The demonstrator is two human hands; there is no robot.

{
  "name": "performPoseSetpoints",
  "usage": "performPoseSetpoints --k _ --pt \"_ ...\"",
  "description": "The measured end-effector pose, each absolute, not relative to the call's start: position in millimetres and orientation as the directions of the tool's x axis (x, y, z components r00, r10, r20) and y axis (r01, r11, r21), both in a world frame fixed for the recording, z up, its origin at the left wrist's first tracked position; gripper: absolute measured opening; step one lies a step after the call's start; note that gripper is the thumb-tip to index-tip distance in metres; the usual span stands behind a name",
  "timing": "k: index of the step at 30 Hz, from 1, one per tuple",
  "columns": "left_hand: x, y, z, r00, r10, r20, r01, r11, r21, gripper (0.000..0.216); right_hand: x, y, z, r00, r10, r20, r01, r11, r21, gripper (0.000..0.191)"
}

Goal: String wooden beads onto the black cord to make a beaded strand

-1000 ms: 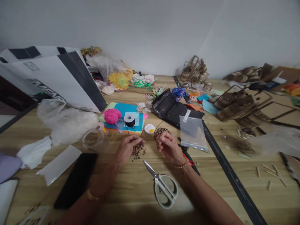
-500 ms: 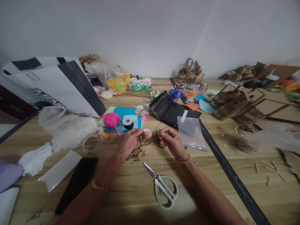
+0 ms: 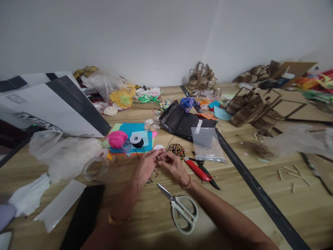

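Observation:
My left hand (image 3: 145,166) and my right hand (image 3: 173,165) meet fingertip to fingertip above the wooden table (image 3: 234,194), both pinched. A thin black cord (image 3: 170,140) runs from between them toward a black spool (image 3: 136,140). What the fingertips pinch is too small to make out. A beaded bracelet (image 3: 177,150) of many colours lies just beyond my right hand. Loose small beads (image 3: 153,176) are scattered under my left hand. White-handled scissors (image 3: 180,206) lie near my right forearm.
A red-handled tool (image 3: 199,171), a clear zip bag (image 3: 206,144), a black mesh pouch (image 3: 179,121), pink yarn (image 3: 116,138) on coloured paper, a glass jar (image 3: 95,168), a dark phone (image 3: 82,218), a shopping bag (image 3: 52,107) and wooden baskets (image 3: 249,107) crowd the table.
My hands have come together until the fingertips touch. The beaded bracelet, held by my right hand before, now lies on the table. The camera has shifted rightward.

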State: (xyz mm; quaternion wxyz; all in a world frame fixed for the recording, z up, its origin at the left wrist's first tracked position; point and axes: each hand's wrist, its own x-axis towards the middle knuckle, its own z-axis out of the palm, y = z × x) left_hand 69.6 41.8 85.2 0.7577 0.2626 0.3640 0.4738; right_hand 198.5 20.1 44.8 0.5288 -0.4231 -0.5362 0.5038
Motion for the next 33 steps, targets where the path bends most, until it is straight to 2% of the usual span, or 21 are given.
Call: performPoseSetpoints --k 8,15,19,26,33 --pt "80 36 88 0.280 0.918 -0.281 -0.484 0.388 0.784 0.016 198 23 42 -0.035 0.982 0.185 -0.101 0.181 -0.978 0.025" --pt "72 44 83 0.185 0.925 -0.332 -0.504 0.379 0.776 0.011 200 23 47 -0.187 0.976 0.114 -0.159 0.084 -0.984 0.033" --pt "68 44 78 0.172 0.934 -0.314 -0.558 0.355 0.750 0.011 205 26 44 -0.271 0.958 0.088 -0.148 0.049 -0.988 0.038" --pt "66 39 70 0.138 0.923 -0.358 -0.568 0.370 0.735 0.013 209 30 44 -0.287 0.956 0.067 -0.159 0.021 -0.987 0.040" --pt "65 33 65 0.215 0.902 -0.374 -0.501 0.430 0.751 0.015 213 31 46 -0.321 0.944 0.072 -0.242 -0.008 -0.970 0.037"
